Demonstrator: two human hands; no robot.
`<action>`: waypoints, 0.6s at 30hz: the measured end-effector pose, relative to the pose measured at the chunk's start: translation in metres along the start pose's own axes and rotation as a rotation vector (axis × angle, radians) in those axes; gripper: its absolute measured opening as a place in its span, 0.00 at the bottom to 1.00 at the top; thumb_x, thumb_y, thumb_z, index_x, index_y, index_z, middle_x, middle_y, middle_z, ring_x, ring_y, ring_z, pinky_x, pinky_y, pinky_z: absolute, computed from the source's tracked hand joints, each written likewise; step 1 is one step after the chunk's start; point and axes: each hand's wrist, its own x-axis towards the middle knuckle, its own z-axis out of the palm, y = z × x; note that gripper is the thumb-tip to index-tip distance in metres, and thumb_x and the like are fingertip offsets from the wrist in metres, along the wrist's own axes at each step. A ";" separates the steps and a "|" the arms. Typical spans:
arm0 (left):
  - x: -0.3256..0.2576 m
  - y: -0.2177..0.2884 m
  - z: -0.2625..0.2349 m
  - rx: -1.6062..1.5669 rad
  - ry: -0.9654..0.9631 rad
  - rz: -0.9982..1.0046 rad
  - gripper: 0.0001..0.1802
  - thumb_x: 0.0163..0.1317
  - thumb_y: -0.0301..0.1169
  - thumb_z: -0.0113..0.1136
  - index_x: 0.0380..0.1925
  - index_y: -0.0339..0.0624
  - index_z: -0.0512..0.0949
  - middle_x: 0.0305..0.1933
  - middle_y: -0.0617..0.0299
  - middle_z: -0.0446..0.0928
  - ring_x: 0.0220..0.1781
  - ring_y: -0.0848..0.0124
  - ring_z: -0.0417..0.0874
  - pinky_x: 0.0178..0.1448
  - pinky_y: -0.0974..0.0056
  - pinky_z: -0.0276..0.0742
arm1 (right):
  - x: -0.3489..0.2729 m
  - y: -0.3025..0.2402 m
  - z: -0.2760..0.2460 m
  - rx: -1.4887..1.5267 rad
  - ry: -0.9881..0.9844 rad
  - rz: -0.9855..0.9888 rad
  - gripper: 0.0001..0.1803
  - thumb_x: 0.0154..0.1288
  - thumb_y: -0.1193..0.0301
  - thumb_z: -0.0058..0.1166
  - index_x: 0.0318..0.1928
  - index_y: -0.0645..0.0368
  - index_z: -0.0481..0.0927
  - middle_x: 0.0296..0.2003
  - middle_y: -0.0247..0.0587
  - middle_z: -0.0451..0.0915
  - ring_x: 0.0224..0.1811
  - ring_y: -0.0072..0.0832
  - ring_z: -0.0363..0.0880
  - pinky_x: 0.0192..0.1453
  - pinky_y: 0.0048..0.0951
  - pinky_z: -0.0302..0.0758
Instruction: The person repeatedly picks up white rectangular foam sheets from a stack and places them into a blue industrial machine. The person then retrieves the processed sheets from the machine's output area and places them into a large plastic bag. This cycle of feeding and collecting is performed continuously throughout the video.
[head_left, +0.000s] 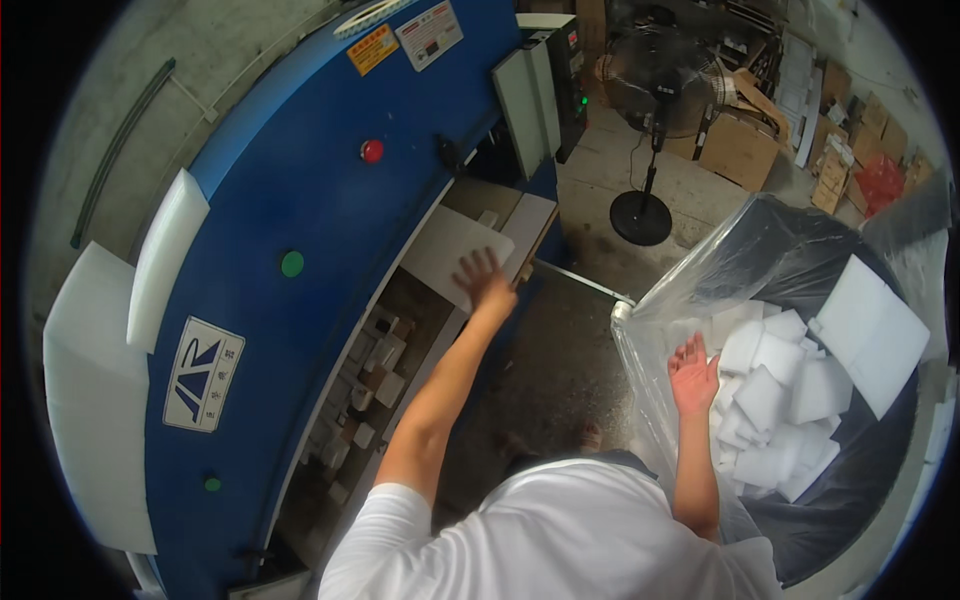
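Left hand point(484, 280): fingers spread, palm flat on white foam sheet point(455, 255) lying on blue press point(290, 200) bed; grasp unclear, probably none. Right hand point(692, 372): open, empty, above foam pieces point(775, 400) in clear bag point(700, 270).

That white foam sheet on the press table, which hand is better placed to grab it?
Left. The left hand already rests on the white foam sheet, fingers spread. The right hand is open and empty over the clear bag of foam pieces, well away.
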 end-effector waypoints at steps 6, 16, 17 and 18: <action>0.001 -0.053 0.023 0.148 -0.041 0.128 0.46 0.54 0.42 0.66 0.71 0.40 0.58 0.67 0.47 0.62 0.66 0.46 0.64 0.61 0.31 0.65 | -0.072 0.013 -0.030 -0.109 0.294 0.116 0.32 0.72 0.49 0.47 0.65 0.59 0.67 0.54 0.44 0.76 0.51 0.34 0.73 0.57 0.39 0.70; -0.181 -0.084 -0.133 -0.706 0.683 0.388 0.41 0.46 0.17 0.56 0.66 0.26 0.60 0.57 0.41 0.69 0.53 0.47 0.75 0.59 0.50 0.72 | 0.030 0.089 -0.009 -0.922 0.049 0.123 0.29 0.75 0.55 0.43 0.69 0.58 0.63 0.65 0.45 0.69 0.59 0.33 0.72 0.55 0.36 0.72; -0.216 -0.099 -0.130 -0.875 0.653 0.235 0.41 0.48 0.18 0.54 0.67 0.27 0.58 0.57 0.41 0.69 0.55 0.49 0.74 0.60 0.51 0.71 | 0.044 0.107 0.001 -0.935 0.007 0.062 0.32 0.74 0.55 0.43 0.72 0.56 0.58 0.69 0.46 0.64 0.65 0.35 0.69 0.59 0.36 0.71; -0.251 -0.113 -0.127 -1.034 0.640 0.064 0.41 0.49 0.18 0.53 0.68 0.27 0.56 0.58 0.41 0.69 0.57 0.51 0.74 0.61 0.52 0.71 | 0.055 0.125 0.020 -0.919 -0.020 0.037 0.34 0.74 0.55 0.43 0.74 0.55 0.55 0.71 0.46 0.61 0.69 0.38 0.65 0.65 0.39 0.69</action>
